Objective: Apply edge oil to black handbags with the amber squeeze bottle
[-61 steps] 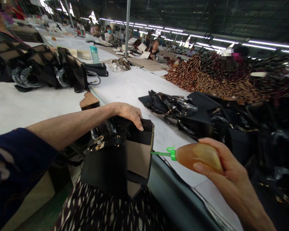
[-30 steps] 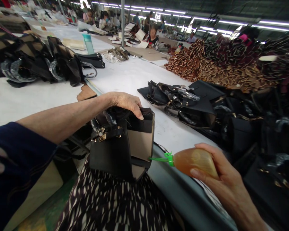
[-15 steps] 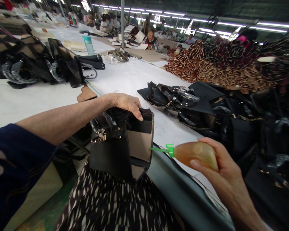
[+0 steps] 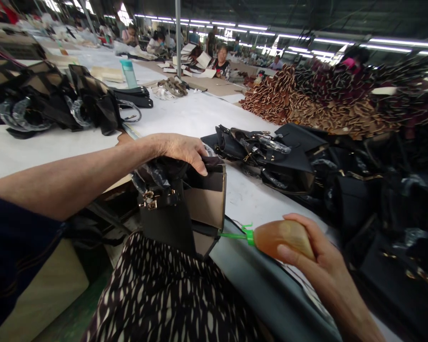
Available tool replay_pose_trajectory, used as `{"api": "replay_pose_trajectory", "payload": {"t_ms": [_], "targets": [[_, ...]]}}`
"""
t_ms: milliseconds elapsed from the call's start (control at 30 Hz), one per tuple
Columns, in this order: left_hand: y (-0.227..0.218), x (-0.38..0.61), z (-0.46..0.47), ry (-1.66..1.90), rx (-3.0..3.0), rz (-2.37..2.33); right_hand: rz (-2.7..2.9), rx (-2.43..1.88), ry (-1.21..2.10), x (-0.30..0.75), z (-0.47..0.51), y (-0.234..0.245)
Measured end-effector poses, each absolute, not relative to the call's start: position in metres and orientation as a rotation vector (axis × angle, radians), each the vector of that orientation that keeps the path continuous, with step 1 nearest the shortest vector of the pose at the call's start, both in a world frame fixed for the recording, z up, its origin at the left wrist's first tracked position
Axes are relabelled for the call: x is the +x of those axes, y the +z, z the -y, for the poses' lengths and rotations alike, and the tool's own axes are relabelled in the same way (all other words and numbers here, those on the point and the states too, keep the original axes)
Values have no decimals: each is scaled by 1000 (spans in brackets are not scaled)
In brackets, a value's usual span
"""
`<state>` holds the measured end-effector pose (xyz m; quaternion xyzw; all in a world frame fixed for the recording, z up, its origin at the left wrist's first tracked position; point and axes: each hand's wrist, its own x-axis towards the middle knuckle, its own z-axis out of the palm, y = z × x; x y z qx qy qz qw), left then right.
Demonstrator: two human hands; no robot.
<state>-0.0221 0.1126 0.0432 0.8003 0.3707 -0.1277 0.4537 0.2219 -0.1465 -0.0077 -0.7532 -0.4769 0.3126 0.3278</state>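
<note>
My left hand point(image 4: 185, 151) grips the upper edge of a black handbag point(image 4: 167, 223), its thumb on the near side and its other fingers largely hidden. The bag rests tilted on my lap, its unfinished side facing right and showing beige panels. Gold hardware and plastic-wrapped handles are on its front. In my right hand point(image 4: 317, 261) is a squeeze bottle point(image 4: 281, 239) of amber liquid, fingers wrapped round it. Its thin green nozzle points left, with the tip at the bag's right edge near the lower corner.
More black handbags point(image 4: 264, 156) lie on the white table point(image 4: 178, 116) ahead and pile up to the right. A row of bags point(image 4: 53, 99) stands at left, near a teal bottle point(image 4: 128, 73). Stacked brown pieces point(image 4: 271, 92) rise behind; several people sit farther back.
The nozzle tip has moved down along the bag's right edge, from about the middle to near the lower corner. My left hand keeps its hold on the bag.
</note>
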Motion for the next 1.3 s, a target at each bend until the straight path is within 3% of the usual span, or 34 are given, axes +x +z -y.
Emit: {"api": "replay_pose_trajectory", "payload": {"t_ms": [267,433,667,1300], "targets": [[89,-8,-111,-157,2281,-1063,663,-1366,1095,229,130,-11],[89,15,-97,-34,2585,-1140,557,-1327,1080,240,123,-20],[58,39,-62,-253,2957,-1092,591,-1347,1101,257,116,-50],[46,40,-79,-239,2982,-1117,947,-1611,664,250,59,-88]]}}
